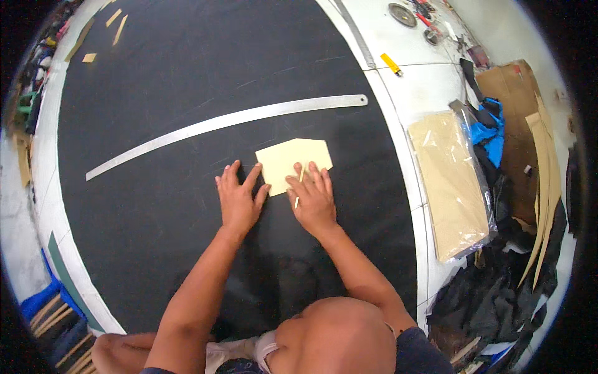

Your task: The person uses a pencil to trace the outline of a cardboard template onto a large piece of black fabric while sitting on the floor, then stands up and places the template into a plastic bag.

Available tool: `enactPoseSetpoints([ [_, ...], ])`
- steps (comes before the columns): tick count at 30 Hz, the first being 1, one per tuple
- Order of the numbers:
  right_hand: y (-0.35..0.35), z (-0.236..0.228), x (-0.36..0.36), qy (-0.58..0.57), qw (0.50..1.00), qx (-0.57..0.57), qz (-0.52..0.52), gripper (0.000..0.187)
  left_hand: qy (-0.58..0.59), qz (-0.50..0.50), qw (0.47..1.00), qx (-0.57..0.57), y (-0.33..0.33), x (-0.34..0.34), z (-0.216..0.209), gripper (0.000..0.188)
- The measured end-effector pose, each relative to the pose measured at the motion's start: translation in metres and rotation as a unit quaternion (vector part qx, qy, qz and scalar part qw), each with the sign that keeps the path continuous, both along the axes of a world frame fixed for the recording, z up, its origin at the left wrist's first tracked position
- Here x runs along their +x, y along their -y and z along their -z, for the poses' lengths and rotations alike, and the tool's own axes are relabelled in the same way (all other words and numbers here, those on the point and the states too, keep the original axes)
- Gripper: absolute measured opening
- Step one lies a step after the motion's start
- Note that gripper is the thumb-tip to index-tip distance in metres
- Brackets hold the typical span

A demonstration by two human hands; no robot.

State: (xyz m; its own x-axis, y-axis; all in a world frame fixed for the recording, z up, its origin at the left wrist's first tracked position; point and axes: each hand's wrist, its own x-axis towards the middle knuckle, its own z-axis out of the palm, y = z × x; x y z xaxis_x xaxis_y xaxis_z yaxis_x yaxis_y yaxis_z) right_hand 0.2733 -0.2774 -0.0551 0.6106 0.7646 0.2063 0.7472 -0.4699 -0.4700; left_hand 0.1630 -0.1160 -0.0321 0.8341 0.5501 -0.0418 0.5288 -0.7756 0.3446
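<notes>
A pale yellow, many-sided piece of card (280, 159) lies flat on a large black sheet of material (143, 237). My left hand (239, 204) rests with fingers spread at the card's left edge, its fingertips partly on the black sheet. The fingers of my right hand (316, 207) press on the card's lower right part. Between those fingers sits a thin pale stick (302, 176), like a pencil or chalk; its kind is unclear. Beyond both hands, a long metal ruler (249, 115) lies across the sheet.
Small card scraps (90, 58) lie at the far left. On the white tiled floor to the right are a yellow lighter (391, 64), a clear-wrapped beige pack (448, 187) and crumpled black material (473, 299). A round metal dish (402, 15) sits at the far right.
</notes>
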Motion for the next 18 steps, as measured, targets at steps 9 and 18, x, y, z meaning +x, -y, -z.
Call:
enactPoseSetpoints([
  [9, 0.000, 0.002, -0.003, 0.005, 0.999, -0.011, 0.042, 0.027, 0.005, 0.039, 0.998, -0.047, -0.034, -0.012, -0.014, 0.064],
  [18, 0.002, 0.004, -0.003, 0.022, 0.999, -0.003, 0.036, 0.022, 0.024, 0.044, 0.998, -0.041, -0.025, -0.011, -0.003, 0.074],
])
